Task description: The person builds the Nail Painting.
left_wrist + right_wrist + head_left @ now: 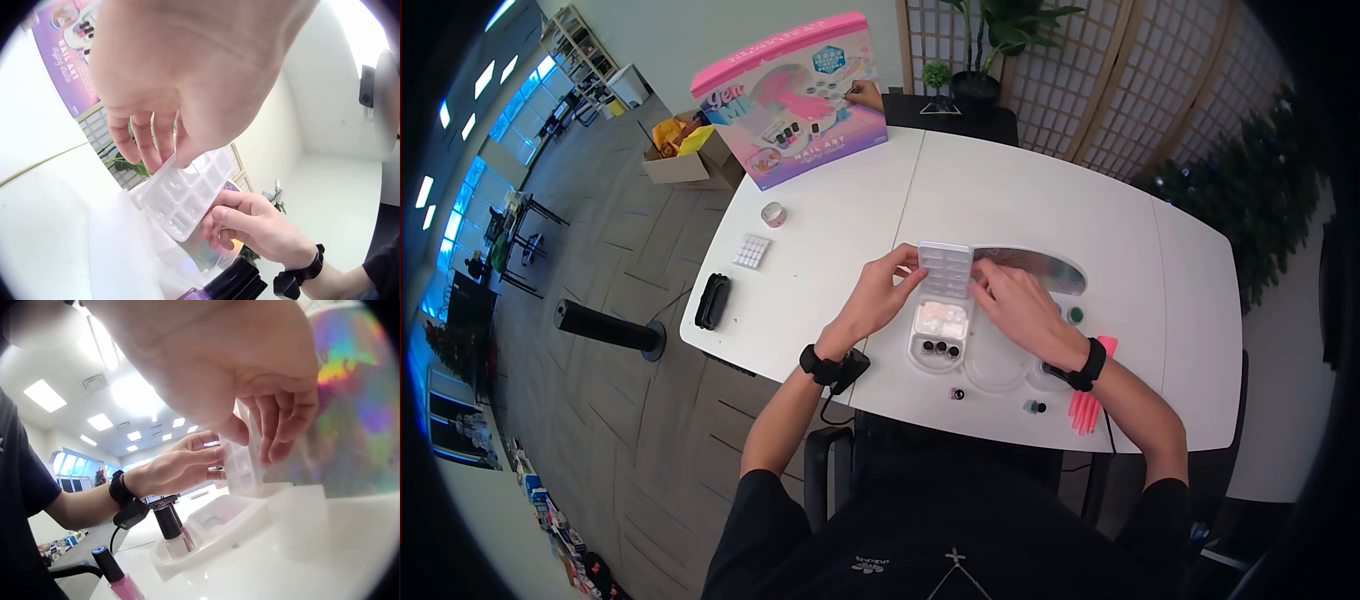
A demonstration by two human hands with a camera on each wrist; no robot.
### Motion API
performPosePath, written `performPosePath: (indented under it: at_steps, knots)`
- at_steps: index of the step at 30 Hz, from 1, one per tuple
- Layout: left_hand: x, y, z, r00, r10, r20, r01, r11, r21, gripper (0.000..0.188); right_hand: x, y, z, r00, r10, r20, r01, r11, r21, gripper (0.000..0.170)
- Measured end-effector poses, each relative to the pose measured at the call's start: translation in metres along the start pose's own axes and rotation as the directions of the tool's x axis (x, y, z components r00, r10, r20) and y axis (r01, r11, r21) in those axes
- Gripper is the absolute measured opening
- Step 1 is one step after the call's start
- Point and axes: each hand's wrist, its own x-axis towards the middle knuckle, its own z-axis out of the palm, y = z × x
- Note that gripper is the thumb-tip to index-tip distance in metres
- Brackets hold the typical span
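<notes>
A clear compartment tray (945,268) stands raised at the back of a white organizer (924,358), which holds several dark-capped bottles (941,349). My left hand (886,297) pinches the tray's left edge between thumb and fingers. On the tray's right edge, my right hand (1025,310) grips with thumb and fingers. The left wrist view shows the tray's square compartments (187,194) tilted between both hands. In the right wrist view the tray (242,464) stands nearly upright over the organizer, beside an iridescent panel (356,406).
A pink box (800,100) stands at the table's back left. A round jar (773,214), a sheet of white pieces (751,251) and a black case (713,301) lie to the left. Pink fingers of a model hand (1085,408) and small bottles (957,394) are near the front edge.
</notes>
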Motion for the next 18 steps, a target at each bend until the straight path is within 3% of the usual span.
performPosePath:
  at_steps: [1, 4, 7, 10, 18]
  knots:
    - [0.000, -0.002, 0.001, 1.000, 0.003, 0.005, -0.003, 1.000, 0.000, 0.026, -0.002, 0.001, 0.000, 0.998, -0.036, -0.045, 0.034, 0.998, -0.046, 0.025]
    - [0.001, -0.003, 0.003, 1.000, 0.011, 0.010, -0.011, 1.000, 0.008, 0.026, -0.010, -0.006, -0.010, 0.999, -0.032, 0.032, 0.037, 0.983, -0.180, 0.022]
    - [0.003, -0.002, 0.004, 1.000, 0.014, 0.008, -0.014, 1.000, 0.025, 0.026, -0.023, -0.014, -0.015, 0.981, -0.148, 0.126, 0.182, 0.929, -0.322, 0.020]
    - [0.004, -0.003, 0.006, 1.000, 0.013, 0.020, -0.013, 0.999, 0.030, 0.024, -0.032, -0.003, -0.005, 0.939, -0.316, 0.136, 0.342, 0.895, -0.285, 0.015]
    - [0.004, -0.014, 0.009, 0.999, 0.014, 0.029, -0.017, 0.994, 0.107, 0.027, -0.039, 0.003, 0.004, 0.936, -0.278, 0.217, 0.330, 0.906, -0.263, 0.023]
